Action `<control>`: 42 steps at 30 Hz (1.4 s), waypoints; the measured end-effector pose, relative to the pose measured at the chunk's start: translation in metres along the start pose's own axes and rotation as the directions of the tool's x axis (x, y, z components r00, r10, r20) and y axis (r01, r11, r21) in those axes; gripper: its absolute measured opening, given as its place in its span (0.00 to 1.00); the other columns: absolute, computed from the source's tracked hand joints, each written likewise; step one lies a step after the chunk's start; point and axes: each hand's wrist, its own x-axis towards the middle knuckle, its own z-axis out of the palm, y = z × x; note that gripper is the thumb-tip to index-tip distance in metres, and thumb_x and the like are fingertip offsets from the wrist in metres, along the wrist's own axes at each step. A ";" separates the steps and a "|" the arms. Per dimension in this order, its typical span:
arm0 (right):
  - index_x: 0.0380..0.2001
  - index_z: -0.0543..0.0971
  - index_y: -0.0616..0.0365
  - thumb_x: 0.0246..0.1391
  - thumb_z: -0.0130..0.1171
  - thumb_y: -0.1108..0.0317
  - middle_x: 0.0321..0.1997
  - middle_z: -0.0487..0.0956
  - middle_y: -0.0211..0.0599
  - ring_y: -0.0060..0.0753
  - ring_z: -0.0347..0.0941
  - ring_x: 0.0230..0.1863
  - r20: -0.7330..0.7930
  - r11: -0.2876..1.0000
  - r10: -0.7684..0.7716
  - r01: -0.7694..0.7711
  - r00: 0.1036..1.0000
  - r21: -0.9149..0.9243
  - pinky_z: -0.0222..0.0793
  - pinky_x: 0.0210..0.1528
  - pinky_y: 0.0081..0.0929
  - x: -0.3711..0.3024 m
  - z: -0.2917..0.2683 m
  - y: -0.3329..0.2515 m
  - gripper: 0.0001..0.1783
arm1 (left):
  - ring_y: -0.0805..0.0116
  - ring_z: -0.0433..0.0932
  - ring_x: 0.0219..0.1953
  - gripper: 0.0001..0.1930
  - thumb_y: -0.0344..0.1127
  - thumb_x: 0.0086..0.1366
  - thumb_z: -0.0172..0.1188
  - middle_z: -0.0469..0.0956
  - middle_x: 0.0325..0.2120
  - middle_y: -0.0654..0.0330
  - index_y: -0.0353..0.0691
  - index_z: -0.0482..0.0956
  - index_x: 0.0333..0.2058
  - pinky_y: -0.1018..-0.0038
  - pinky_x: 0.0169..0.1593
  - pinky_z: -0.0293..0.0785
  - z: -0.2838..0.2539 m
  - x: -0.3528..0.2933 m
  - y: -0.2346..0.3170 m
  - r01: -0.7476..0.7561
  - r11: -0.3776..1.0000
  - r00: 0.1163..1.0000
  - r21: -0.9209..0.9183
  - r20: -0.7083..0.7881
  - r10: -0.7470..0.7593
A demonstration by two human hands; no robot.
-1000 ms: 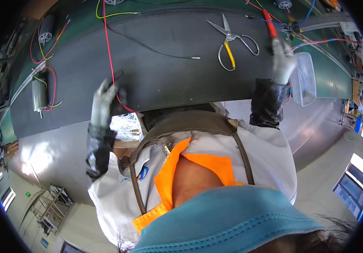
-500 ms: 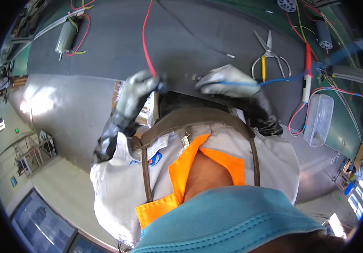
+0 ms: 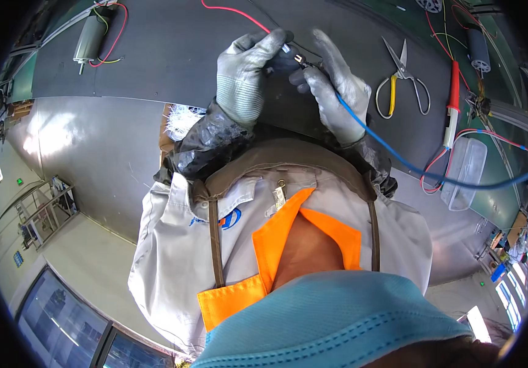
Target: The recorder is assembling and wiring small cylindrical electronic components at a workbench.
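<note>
Both my hands wear grey-white work gloves and are raised over the dark mat. My left hand (image 3: 245, 76) pinches the red wire (image 3: 236, 11) near its end, where a small pale tip pokes out by the fingers. Close to that tip, my right hand (image 3: 340, 92) grips the end of the blue wire (image 3: 392, 150) between thumb and curled fingers, its forefinger stretched out. A small metal terminal (image 3: 299, 59) shows at the blue wire's end. The two wire ends look almost level; whether they touch I cannot tell. A thin dark wire runs behind my hands.
Scissors (image 3: 402, 73) with one yellow grip lie right of my hands. Beyond them are a red-and-white soldering iron (image 3: 453, 101) and a clear plastic tub (image 3: 465, 175). Motors with wires sit at the far left (image 3: 91, 38) and far right (image 3: 478, 49). The dark mat (image 3: 147, 55) covers the bench.
Both hands have moved up and away from my body, and closer together. The red wire's end has come over to the right hand's fingertips. The blue wire now hangs lower on the right.
</note>
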 end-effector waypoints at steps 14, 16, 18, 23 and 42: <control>0.62 0.70 0.63 0.55 0.63 0.77 0.39 0.84 0.46 0.37 0.80 0.28 -0.119 0.902 -0.349 0.299 0.930 -0.311 0.76 0.32 0.28 0.012 0.004 0.011 0.30 | 0.76 0.78 0.31 0.11 0.35 0.66 0.64 0.80 0.30 0.60 0.30 0.79 0.37 0.80 0.36 0.74 0.027 0.001 -0.013 -0.024 0.993 1.000 -0.120 -0.021 0.021; 0.62 0.71 0.61 0.55 0.63 0.75 0.38 0.83 0.47 0.36 0.80 0.27 -0.108 0.879 -0.344 0.280 0.933 -0.385 0.76 0.32 0.28 0.015 0.001 0.014 0.30 | 0.77 0.76 0.34 0.11 0.36 0.68 0.61 0.79 0.31 0.63 0.32 0.79 0.39 0.78 0.39 0.71 0.025 0.004 -0.021 -0.027 0.986 1.000 -0.166 0.009 0.029; 0.63 0.70 0.58 0.55 0.65 0.69 0.40 0.83 0.47 0.37 0.81 0.30 -0.078 0.891 -0.321 0.273 0.944 -0.362 0.77 0.36 0.31 0.014 0.000 0.024 0.32 | 0.76 0.75 0.35 0.13 0.40 0.72 0.56 0.78 0.31 0.63 0.32 0.78 0.38 0.77 0.40 0.71 0.025 0.008 -0.028 -0.057 0.972 0.995 -0.226 0.063 0.073; 0.65 0.68 0.55 0.52 0.65 0.64 0.60 0.75 0.46 0.45 0.78 0.52 0.159 0.690 -0.199 0.253 0.967 -0.678 0.73 0.54 0.33 0.007 -0.092 0.020 0.36 | 0.58 0.77 0.48 0.16 0.42 0.74 0.50 0.78 0.48 0.48 0.35 0.77 0.48 0.58 0.55 0.73 0.009 0.033 -0.055 0.303 0.883 0.944 -0.358 0.238 -0.228; 0.58 0.74 0.66 0.51 0.64 0.75 0.52 0.79 0.39 0.21 0.76 0.46 0.161 0.963 0.263 -0.248 0.951 -0.108 0.72 0.49 0.18 0.165 -0.104 0.041 0.29 | 0.69 0.79 0.41 0.19 0.40 0.74 0.51 0.81 0.43 0.55 0.29 0.75 0.51 0.71 0.51 0.75 -0.007 0.040 -0.019 0.219 0.956 0.961 -0.194 0.213 -0.177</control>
